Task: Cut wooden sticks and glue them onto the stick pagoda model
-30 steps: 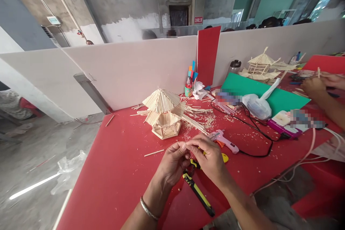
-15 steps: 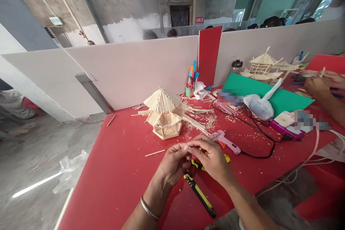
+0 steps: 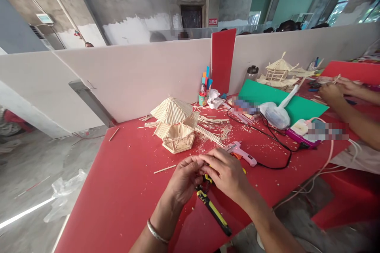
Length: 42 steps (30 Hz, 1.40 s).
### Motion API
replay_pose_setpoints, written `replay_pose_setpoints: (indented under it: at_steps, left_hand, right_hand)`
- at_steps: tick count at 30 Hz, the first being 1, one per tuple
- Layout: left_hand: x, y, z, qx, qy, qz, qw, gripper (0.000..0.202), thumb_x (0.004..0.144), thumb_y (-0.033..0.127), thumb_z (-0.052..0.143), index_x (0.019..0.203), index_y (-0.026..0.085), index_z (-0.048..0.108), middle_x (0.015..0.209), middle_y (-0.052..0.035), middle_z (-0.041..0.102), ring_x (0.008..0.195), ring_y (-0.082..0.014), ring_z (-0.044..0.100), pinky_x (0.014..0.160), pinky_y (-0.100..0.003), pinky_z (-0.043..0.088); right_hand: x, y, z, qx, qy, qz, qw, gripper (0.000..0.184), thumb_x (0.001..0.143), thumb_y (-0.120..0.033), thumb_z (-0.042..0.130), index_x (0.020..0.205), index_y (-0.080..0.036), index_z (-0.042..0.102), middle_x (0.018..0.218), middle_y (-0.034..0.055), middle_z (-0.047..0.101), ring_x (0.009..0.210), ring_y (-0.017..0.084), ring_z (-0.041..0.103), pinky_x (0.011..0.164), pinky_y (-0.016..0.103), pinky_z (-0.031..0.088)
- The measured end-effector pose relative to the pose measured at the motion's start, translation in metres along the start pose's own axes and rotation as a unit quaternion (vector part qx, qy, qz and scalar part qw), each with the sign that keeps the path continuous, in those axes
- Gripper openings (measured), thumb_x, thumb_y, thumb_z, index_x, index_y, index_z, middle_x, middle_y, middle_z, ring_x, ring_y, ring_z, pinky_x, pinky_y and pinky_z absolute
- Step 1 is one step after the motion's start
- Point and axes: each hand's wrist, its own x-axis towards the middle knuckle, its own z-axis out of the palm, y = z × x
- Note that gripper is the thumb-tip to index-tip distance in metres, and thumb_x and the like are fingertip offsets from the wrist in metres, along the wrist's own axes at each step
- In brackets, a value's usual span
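Observation:
My left hand (image 3: 184, 180) and my right hand (image 3: 227, 174) meet fingertip to fingertip just above the red table (image 3: 124, 189). Both are pinched on a small thin stick piece that barely shows between them. Under them lie yellow-and-black pliers (image 3: 212, 210). A pink-and-white glue gun (image 3: 239, 153) lies just beyond my right hand. A two-tier pavilion model of wooden sticks (image 3: 175, 124) stands upright behind my left hand.
Loose sticks (image 3: 209, 132) and shavings lie around the model; one stick (image 3: 164, 169) lies to its front left. A black cable (image 3: 276, 146), a white bag (image 3: 274, 114), a green mat (image 3: 279, 101) and a pen cup (image 3: 203, 97) are further back. Another person's hands (image 3: 334, 91) work at right.
My hands stay pinched together over the pliers. The view has shifted slightly, so everything sits a little more to the left.

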Motion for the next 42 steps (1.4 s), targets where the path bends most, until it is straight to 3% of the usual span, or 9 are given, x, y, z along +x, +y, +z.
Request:
replay_pose_setpoints:
  at_steps: [3, 6, 9, 20, 23, 27, 30, 33, 42]
  left_hand:
    - [0.0, 0.001, 0.0, -0.007, -0.001, 0.025, 1.0, 0.03, 0.06, 0.029, 0.088, 0.072, 0.012, 0.067, 0.06, 0.0012, 0.054, 0.053, -0.0056, 0.045, 0.045, -0.016, 0.027]
    - [0.001, 0.003, 0.0, -0.005, -0.008, 0.06, 0.998, 0.032, 0.062, 0.033, 0.087, 0.066, 0.013, 0.063, 0.057, 0.0028, 0.05, 0.05, -0.0047, 0.04, 0.043, -0.017, 0.024]
    - [0.002, 0.004, 0.0, -0.002, 0.003, 0.089, 0.996, 0.033, 0.062, 0.035, 0.087, 0.064, 0.013, 0.062, 0.056, 0.003, 0.049, 0.05, -0.0048, 0.038, 0.043, -0.018, 0.025]
    - [0.0, 0.011, 0.0, 0.032, 0.061, 0.129, 0.989, 0.037, 0.054, 0.039, 0.09, 0.065, 0.013, 0.064, 0.05, 0.0055, 0.048, 0.043, -0.0037, 0.037, 0.045, -0.019, 0.028]
    - [0.0, 0.011, -0.002, 0.027, 0.064, 0.13, 0.989, 0.038, 0.055, 0.039, 0.089, 0.065, 0.013, 0.063, 0.05, 0.0056, 0.049, 0.042, -0.0037, 0.037, 0.044, -0.019, 0.028]
    - [0.003, 0.012, -0.005, 0.006, 0.06, 0.137, 0.989, 0.037, 0.057, 0.039, 0.088, 0.063, 0.013, 0.062, 0.05, 0.0046, 0.05, 0.042, -0.0041, 0.038, 0.043, -0.019, 0.027]
    - [0.004, 0.014, -0.007, -0.024, 0.068, 0.16, 0.984, 0.037, 0.058, 0.039, 0.088, 0.063, 0.013, 0.062, 0.052, 0.0041, 0.05, 0.046, -0.0042, 0.04, 0.043, -0.018, 0.027]
    - [0.004, 0.018, -0.009, -0.043, 0.086, 0.177, 0.98, 0.037, 0.056, 0.037, 0.09, 0.064, 0.012, 0.063, 0.054, 0.0041, 0.05, 0.049, -0.0042, 0.04, 0.044, -0.017, 0.029]
    - [0.003, 0.026, -0.014, -0.077, 0.104, 0.188, 0.974, 0.038, 0.051, 0.036, 0.091, 0.064, 0.013, 0.065, 0.052, 0.0043, 0.05, 0.047, -0.0039, 0.041, 0.044, -0.016, 0.028]
  right_hand:
    - [-0.006, 0.018, -0.011, -0.002, -0.006, 0.036, 0.999, 0.034, 0.092, -0.022, 0.052, 0.125, -0.026, 0.058, 0.103, 0.0059, 0.068, 0.089, 0.018, 0.063, 0.074, 0.029, 0.05]
    - [-0.02, 0.054, -0.024, -0.118, 0.012, 0.179, 0.977, 0.028, 0.083, -0.014, 0.054, 0.108, -0.024, 0.064, 0.1, 0.0057, 0.068, 0.084, 0.02, 0.063, 0.067, 0.03, 0.046]
    - [-0.035, 0.089, -0.032, -0.207, -0.114, 0.302, 0.924, 0.028, 0.076, -0.016, 0.06, 0.103, -0.021, 0.066, 0.1, 0.0108, 0.067, 0.092, 0.026, 0.062, 0.066, 0.031, 0.042]
    - [-0.032, 0.111, -0.026, -0.157, -0.19, 0.387, 0.889, 0.025, 0.076, -0.018, 0.055, 0.099, -0.017, 0.067, 0.1, 0.0128, 0.069, 0.093, 0.025, 0.065, 0.069, 0.028, 0.04]
    - [-0.025, 0.103, -0.036, -0.145, -0.168, 0.415, 0.882, 0.034, 0.081, -0.023, 0.048, 0.113, -0.016, 0.06, 0.101, 0.0132, 0.07, 0.09, 0.024, 0.066, 0.069, 0.028, 0.041]
    - [-0.004, 0.071, -0.052, 0.021, -0.077, 0.445, 0.892, 0.035, 0.081, -0.038, 0.046, 0.11, -0.02, 0.053, 0.072, 0.0009, 0.066, 0.066, 0.02, 0.063, 0.059, 0.027, 0.042]
    - [0.017, 0.037, -0.059, 0.076, -0.016, 0.389, 0.918, 0.018, 0.077, -0.037, 0.045, 0.086, -0.024, 0.053, 0.058, -0.0047, 0.052, 0.052, 0.016, 0.049, 0.052, 0.027, 0.037]
    - [0.035, 0.008, -0.056, 0.128, -0.018, 0.301, 0.945, 0.021, 0.079, -0.041, 0.047, 0.09, -0.024, 0.054, 0.063, -0.0036, 0.056, 0.055, 0.015, 0.05, 0.053, 0.026, 0.037]
    - [0.047, -0.016, -0.016, -0.139, 0.047, 0.283, 0.948, 0.045, 0.081, -0.063, 0.051, 0.098, -0.023, 0.059, 0.088, 0.0103, 0.069, 0.076, 0.027, 0.064, 0.058, 0.032, 0.039]
